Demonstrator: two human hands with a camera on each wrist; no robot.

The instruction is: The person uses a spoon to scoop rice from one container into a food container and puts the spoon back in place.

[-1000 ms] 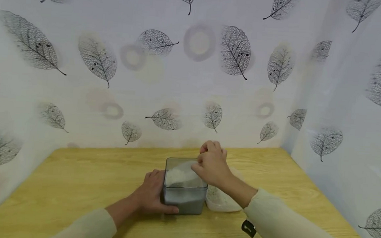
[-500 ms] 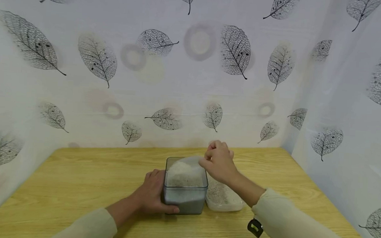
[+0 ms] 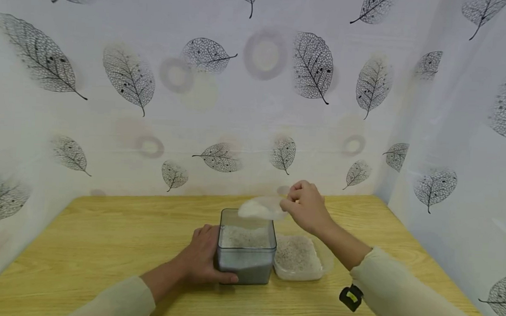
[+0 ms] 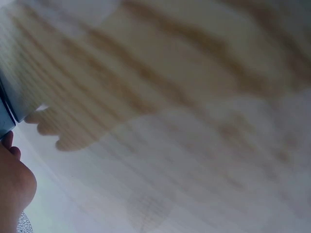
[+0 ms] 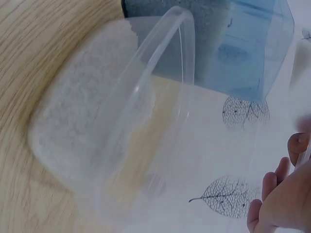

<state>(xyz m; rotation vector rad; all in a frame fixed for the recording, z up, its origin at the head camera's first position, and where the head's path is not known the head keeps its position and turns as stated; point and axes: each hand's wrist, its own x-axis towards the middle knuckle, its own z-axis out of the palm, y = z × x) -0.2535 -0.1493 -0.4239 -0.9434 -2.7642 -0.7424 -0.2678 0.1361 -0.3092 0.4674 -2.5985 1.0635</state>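
My left hand (image 3: pixel 205 255) grips the left side of a square, see-through grey container (image 3: pixel 246 267), its thumb along the front. Pale grain, probably rice, lies inside it. My right hand (image 3: pixel 308 207) pinches the handle of a translucent scoop (image 3: pixel 261 207), raised above the container's back right rim. The scoop looks whitish; I cannot tell how much grain it holds. In the right wrist view the fingers (image 5: pixel 268 187) are at the right edge and the scoop is mostly out of frame. The left wrist view catches only part of the left hand (image 4: pixel 14 184) and the container's edge (image 4: pixel 6 114).
Right of the grey container stands a low clear plastic tub (image 3: pixel 298 276) with speckled pale grain (image 5: pixel 87 107) heaped in it, right beneath my right forearm. Both stand on a wooden table (image 3: pixel 137 228). A leaf-print curtain (image 3: pixel 255 105) encloses the back and sides.
My right hand has lifted the scoop up out of the grey container and moved to the right. More of the tub now shows. The left hand stays on the container.
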